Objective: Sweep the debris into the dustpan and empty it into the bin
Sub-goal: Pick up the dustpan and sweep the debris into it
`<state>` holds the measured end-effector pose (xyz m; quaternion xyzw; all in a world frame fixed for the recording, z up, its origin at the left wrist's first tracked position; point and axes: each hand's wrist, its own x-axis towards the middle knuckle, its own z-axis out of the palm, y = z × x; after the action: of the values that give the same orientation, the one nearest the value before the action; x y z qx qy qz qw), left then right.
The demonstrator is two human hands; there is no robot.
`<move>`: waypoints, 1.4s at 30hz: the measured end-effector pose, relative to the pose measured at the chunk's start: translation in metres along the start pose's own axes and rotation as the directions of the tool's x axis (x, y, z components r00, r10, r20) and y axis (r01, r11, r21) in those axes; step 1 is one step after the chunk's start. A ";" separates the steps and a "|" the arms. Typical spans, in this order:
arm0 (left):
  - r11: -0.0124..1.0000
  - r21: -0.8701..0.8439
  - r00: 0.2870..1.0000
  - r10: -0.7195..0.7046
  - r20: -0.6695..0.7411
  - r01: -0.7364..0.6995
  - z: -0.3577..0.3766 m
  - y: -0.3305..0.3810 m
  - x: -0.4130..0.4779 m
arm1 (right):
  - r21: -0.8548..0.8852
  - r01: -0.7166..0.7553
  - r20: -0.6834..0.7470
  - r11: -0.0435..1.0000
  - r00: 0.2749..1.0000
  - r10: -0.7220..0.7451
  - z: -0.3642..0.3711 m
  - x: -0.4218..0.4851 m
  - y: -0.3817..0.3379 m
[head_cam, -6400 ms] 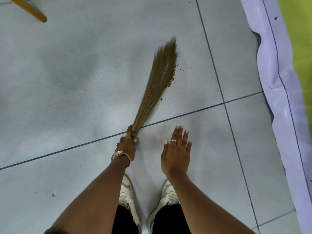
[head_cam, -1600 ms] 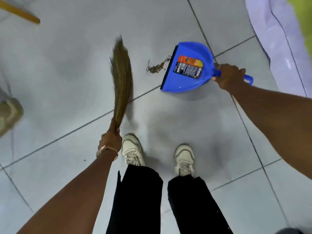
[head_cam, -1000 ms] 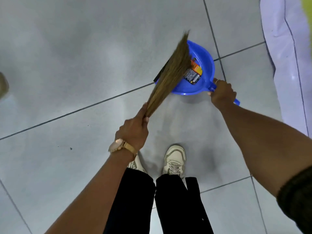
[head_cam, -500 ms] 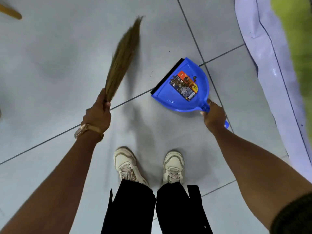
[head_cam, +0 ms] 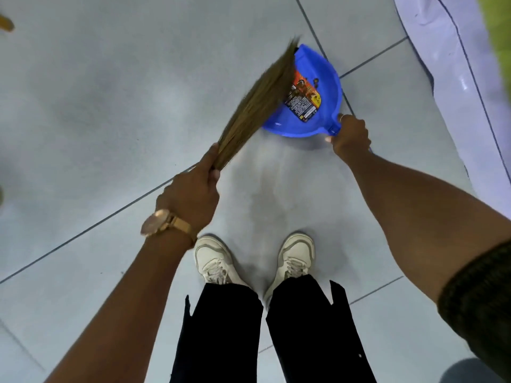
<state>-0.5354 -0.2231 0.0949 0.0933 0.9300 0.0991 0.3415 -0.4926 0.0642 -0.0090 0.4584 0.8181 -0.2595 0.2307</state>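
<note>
A blue dustpan (head_cam: 325, 78) with an orange and black label rests on the grey tiled floor ahead of my feet. My right hand (head_cam: 349, 135) grips its handle at the pan's near right end. My left hand (head_cam: 193, 192), with a gold watch on the wrist, holds a straw broom (head_cam: 260, 102) by its bound end. The bristles lie slanted across the dustpan's left mouth and hide its front lip. A few brown bits of debris (head_cam: 316, 82) sit inside the pan above the label. No bin is in view.
A white sheet (head_cam: 448, 76) lies along the floor at the right, with a green surface (head_cam: 497, 31) beyond it. A wooden stick end (head_cam: 5, 23) shows at the far left top. My white shoes (head_cam: 215, 261) stand just below the hands.
Half a second ago the broom was raised to the left, away from the dustpan. It has swung right, onto the pan's mouth. The dustpan stays gripped on the floor.
</note>
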 end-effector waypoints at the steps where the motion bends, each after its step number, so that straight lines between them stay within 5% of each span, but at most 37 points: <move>1: 1.000 -0.024 1.000 -0.011 -0.015 0.011 -0.008 -0.002 -0.016 | 0.022 -0.007 0.015 1.000 1.000 0.007 0.003 -0.005 0.000; 8: 0.979 -0.119 0.978 -0.179 -0.104 0.166 -0.035 -0.054 -0.075 | -0.076 -0.017 0.065 0.997 0.998 0.022 0.027 -0.062 0.018; 12: 0.937 -0.028 0.937 -0.348 0.018 0.348 -0.017 -0.073 -0.072 | -0.156 0.000 0.026 0.988 1.000 0.004 0.031 -0.079 0.027; 20: 0.973 0.042 0.964 -0.232 0.129 0.229 0.005 -0.026 -0.083 | -0.272 0.072 -0.008 0.960 0.997 -0.078 0.039 -0.057 0.003; 31: 0.971 -0.142 0.976 -0.203 -0.074 0.191 -0.107 0.008 -0.196 | 0.130 -0.079 0.088 0.988 0.994 0.068 0.027 -0.162 -0.014; 36: 0.984 -0.121 0.970 -0.151 -0.191 0.130 -0.162 0.045 -0.210 | 0.193 -0.158 0.122 0.968 0.983 0.136 -0.048 -0.263 -0.005; 42: 0.995 -0.044 0.993 -0.094 -0.069 0.091 -0.224 0.093 -0.263 | 0.297 -0.118 0.042 0.948 0.993 0.110 -0.177 -0.424 0.015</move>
<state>-0.4754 -0.2244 0.4472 0.0396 0.9425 0.1055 0.3145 -0.3032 -0.0838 0.3827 0.5313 0.7387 -0.3721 0.1833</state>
